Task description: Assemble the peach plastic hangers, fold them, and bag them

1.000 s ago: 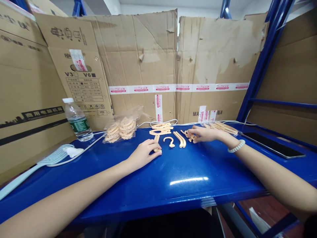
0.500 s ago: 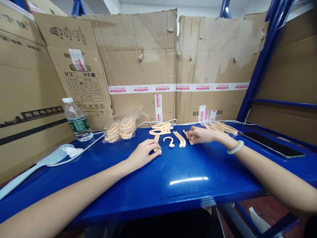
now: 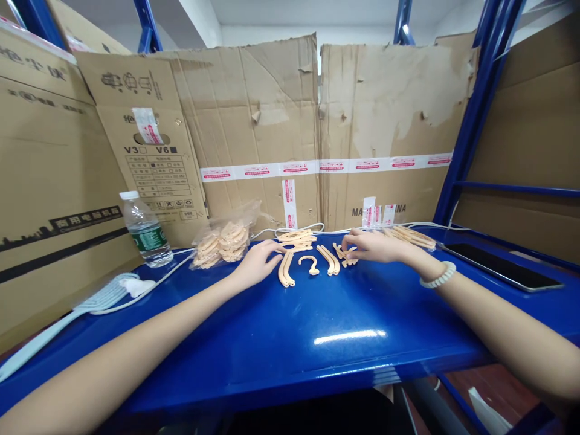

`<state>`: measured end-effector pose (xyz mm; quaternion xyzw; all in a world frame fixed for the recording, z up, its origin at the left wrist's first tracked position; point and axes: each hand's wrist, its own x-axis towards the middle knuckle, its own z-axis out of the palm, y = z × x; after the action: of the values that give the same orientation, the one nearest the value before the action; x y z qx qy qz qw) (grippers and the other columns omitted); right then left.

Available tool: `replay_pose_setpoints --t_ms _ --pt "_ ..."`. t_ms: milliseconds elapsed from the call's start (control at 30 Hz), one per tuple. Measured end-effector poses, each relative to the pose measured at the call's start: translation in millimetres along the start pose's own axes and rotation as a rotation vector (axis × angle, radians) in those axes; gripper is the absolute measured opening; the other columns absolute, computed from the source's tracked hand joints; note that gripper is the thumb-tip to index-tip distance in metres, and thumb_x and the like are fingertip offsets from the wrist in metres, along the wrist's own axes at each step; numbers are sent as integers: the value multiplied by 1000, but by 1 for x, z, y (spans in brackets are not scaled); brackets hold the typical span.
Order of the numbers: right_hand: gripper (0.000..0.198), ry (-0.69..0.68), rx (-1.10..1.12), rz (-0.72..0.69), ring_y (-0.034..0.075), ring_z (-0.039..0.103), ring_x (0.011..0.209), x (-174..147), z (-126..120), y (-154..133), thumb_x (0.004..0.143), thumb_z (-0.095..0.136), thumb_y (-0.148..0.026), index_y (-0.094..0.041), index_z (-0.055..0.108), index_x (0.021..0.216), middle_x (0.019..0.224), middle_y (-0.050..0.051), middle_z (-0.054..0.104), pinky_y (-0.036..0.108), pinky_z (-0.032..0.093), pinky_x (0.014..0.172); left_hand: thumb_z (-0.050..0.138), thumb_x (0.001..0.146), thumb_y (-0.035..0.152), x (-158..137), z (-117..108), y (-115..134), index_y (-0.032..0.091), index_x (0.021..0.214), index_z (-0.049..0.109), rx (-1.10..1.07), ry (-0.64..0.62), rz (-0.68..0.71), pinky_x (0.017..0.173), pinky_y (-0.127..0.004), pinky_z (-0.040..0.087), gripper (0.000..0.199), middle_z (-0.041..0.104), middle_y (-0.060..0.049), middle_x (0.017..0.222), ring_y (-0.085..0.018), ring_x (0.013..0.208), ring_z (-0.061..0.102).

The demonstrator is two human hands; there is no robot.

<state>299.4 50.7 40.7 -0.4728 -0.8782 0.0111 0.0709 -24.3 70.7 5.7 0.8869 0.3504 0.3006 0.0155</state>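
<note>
In the head view, my left hand is open, with its fingers stretched toward the stacked beige plastic pieces. Just right of its thumb lies a pair of curved beige hanger arms. A beige hanger hook rests in the middle of the blue table, and a second pair of curved arms lies to its right. Bent over a small heap of short beige pieces, my right hand has its thumb and fingers apart. Its palm side and fingertip contact are partly hidden.
Clear bags of beige parts lie at the back left, with more long pieces behind my right wrist. A water bottle, a pale blue brush, a phone and a white cable surround the work area. Cardboard walls the back.
My left hand has drawn back and away from the left pair of curved arms, which now shows fully. The right hand has lifted slightly, uncovering more small pieces. The camera view has tilted up.
</note>
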Motion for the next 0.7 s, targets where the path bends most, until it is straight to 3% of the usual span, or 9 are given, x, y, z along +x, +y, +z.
replay_pose_setpoints --t_ms 133,367,567,700 --pt "18 25 7 -30 21 58 86 3 4 -1 87 49 -29 -18 62 93 98 10 54 33 45 81 48 83 16 29 11 -32 16 98 63 121 -78 -41 92 -41 45 21 63 -12 106 -24 102 58" --pt "16 55 -12 -52 19 59 81 2 4 -1 87 49 -25 -16 63 91 93 9 57 30 45 75 56 82 30 58 24 -55 17 75 60 133 -242 -15 72 -31 46 15 63 -6 78 -21 77 60" --pt "14 158 -35 8 19 59 77 5 5 3 85 51 -24 -16 62 84 90 9 60 30 43 70 50 84 24 56 15 -54 16 77 54 162 -169 -56 72 -33 44 11 60 -7 80 -21 76 57" --pt "16 306 125 108 18 59 71 7 9 -10 85 54 -31 -16 60 85 83 8 64 30 44 65 44 89 26 41 -4 -28 15 87 53 166 -56 -46 82 -38 44 14 57 -9 91 -23 89 55"
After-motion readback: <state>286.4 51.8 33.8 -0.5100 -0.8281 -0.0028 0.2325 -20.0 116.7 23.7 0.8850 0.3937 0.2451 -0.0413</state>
